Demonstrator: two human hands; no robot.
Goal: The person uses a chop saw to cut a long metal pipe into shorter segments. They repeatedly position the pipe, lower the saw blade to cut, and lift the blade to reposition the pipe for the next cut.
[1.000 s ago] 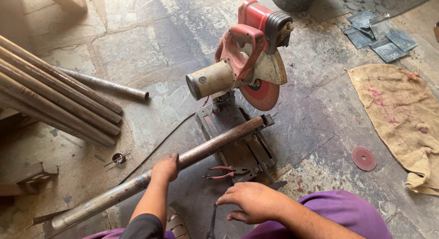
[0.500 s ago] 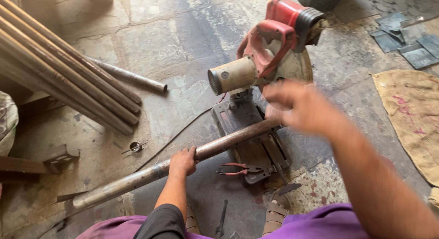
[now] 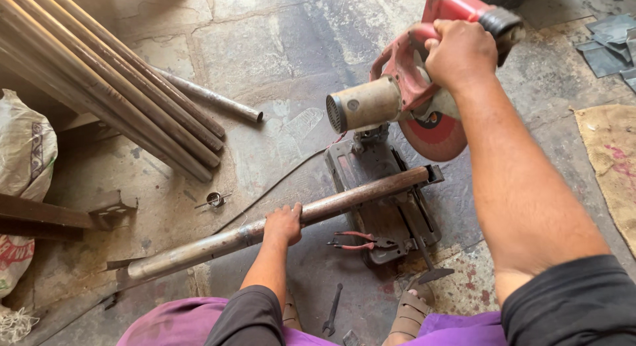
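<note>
Right hand (image 3: 460,51) has risen from the floor to grip the saw (image 3: 414,88); left hand (image 3: 283,223) still clasps the pipe (image 3: 358,197).

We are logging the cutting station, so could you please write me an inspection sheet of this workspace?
Surface: worn stone floor, stained.
Job's things: red chop saw, blade raised; rusty pipe lying across its base.
Clutter: red-handled pliers, spanner, small ring.
Grippers: left hand grips the pipe; right hand grips the saw handle.
Cables: black cord running from the saw.
Surroundings: stacked pipes, burlap sack, printed bag.
</note>
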